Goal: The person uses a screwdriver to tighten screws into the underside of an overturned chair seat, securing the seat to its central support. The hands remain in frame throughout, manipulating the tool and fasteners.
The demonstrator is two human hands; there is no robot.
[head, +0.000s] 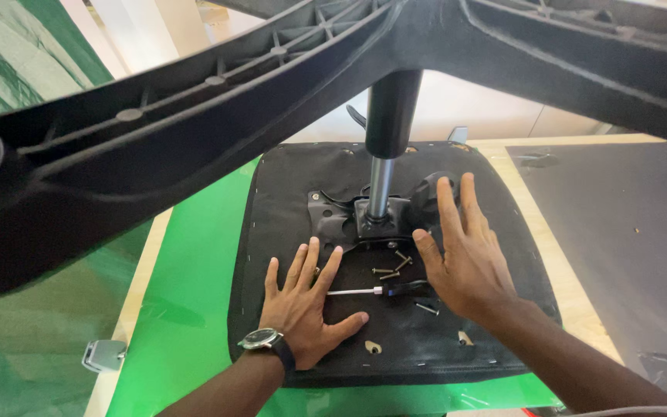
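Chair assembly, seat [287, 193] upside down on the bench [573, 278]. Left hand [303, 305] spread flat on the seat's near part; right hand [465, 259] spread beside the mounting plate [333, 216]. Screwdriver [380, 290] and screws [395, 265] lie between them. Likely step: steadying; next calls for picking up a screw.

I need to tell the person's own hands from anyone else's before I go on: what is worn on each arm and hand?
Both forearms are bare, with no sleeves in view and no gloves. The left hand has a wristwatch at its wrist: round dark dial, silver case, dark strap. The right hand and its wrist carry nothing; no rings show on either.
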